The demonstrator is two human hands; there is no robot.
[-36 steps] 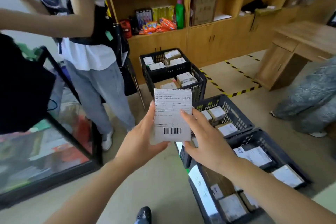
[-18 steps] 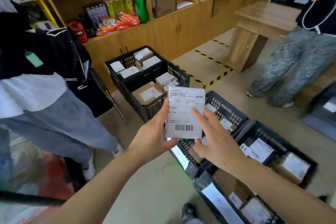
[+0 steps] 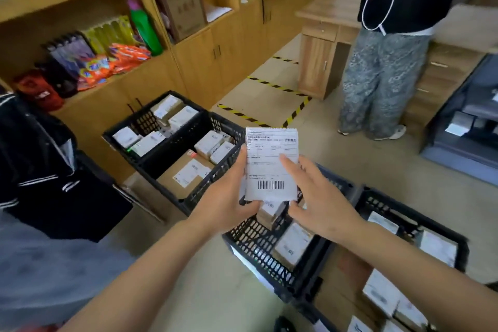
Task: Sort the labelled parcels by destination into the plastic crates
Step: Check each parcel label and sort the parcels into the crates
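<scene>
I hold one parcel [image 3: 271,163] upright above the crates: my left hand [image 3: 225,198] grips its left edge, my right hand [image 3: 320,198] pinches its right. Four black crates [image 3: 172,153] of parcels sit on the floor, two far left, two near right.

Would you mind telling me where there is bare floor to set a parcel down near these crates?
Bare floor lies between the near crate and the grey-trousered leg at left. More lies between the taped lines and the desk. Both middle crates are crowded with boxes. Both the left hand and right hand hold the labelled parcel.
</scene>
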